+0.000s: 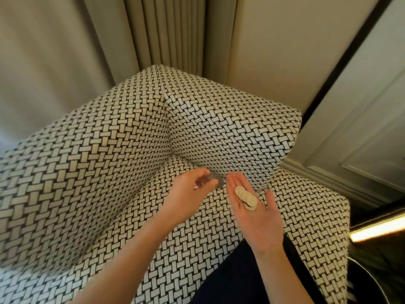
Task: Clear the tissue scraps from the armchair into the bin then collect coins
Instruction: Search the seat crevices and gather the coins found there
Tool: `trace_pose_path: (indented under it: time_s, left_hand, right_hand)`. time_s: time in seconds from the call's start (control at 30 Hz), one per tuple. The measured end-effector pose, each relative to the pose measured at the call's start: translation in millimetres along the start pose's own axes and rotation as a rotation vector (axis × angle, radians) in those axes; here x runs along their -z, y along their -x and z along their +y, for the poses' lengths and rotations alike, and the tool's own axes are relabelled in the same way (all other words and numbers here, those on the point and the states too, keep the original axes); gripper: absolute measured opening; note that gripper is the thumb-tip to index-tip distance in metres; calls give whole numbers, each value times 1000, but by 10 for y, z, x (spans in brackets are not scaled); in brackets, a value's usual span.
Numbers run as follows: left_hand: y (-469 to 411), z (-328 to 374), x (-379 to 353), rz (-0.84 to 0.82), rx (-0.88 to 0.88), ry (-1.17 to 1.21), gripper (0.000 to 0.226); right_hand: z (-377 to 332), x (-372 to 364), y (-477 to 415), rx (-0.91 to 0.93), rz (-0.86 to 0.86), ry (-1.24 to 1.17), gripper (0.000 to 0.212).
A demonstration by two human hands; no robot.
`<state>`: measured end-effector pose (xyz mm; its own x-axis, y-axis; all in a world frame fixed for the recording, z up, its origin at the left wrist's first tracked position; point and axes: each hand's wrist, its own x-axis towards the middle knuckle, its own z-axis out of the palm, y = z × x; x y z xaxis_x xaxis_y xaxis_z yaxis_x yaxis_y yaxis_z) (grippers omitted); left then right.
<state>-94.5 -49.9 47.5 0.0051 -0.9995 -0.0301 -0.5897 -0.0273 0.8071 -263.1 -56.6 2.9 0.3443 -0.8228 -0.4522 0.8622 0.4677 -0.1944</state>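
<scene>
The armchair (pixel 92 163) is covered in a black-and-cream basket-weave fabric and fills most of the view. My right hand (pixel 256 213) lies palm up over the seat, fingers straight, with several pale coins (pixel 246 197) stacked on the palm. My left hand (pixel 188 191) hovers just left of it, fingers curled, pinching a silvery coin (pixel 213 179) that looks blurred. A small pale speck (pixel 213 208) lies on the seat between my hands. No tissue scraps or bin are in view.
Beige curtains (pixel 166 31) hang behind the armchair. A white panelled wall with a skirting board (pixel 341 178) runs along the right. A lit strip (pixel 377 229) glows at the right edge. Dark clothing (pixel 236 279) shows at the bottom.
</scene>
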Motion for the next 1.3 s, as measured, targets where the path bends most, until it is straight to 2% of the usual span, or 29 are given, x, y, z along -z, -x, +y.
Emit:
trace_pose_path:
  time_s: [0.23,0.33,0.53,0.67,0.87,1.07,1.3]
  left_hand:
    - [111,649,-64,-78,-190,-126,8]
    - [155,759,-136,-102,-286,-191,8]
    - [199,855,-238,-70,-472,-489,23]
    - [156,894,-279,-62,-507,-628,31]
    - [86,936,-264,-24,-500,-546,31]
    - [-158,964,-287,-34,-404,-98,16]
    - [-601,938,-321,-48,-169,188,41]
  right_hand:
    - [-202,-286,438,102,-56,159,65]
    - [-207,-389,604,109,-18,113,55]
    - [-173,-372,726,50,21,11,42]
    - [-191,-425,732,18,33,-15,29]
    - [-332,-564,699,31,76,10,34]
    - [-611,-708,603,79,104,62,41]
    - [-915,-835,327,113,89,71,42]
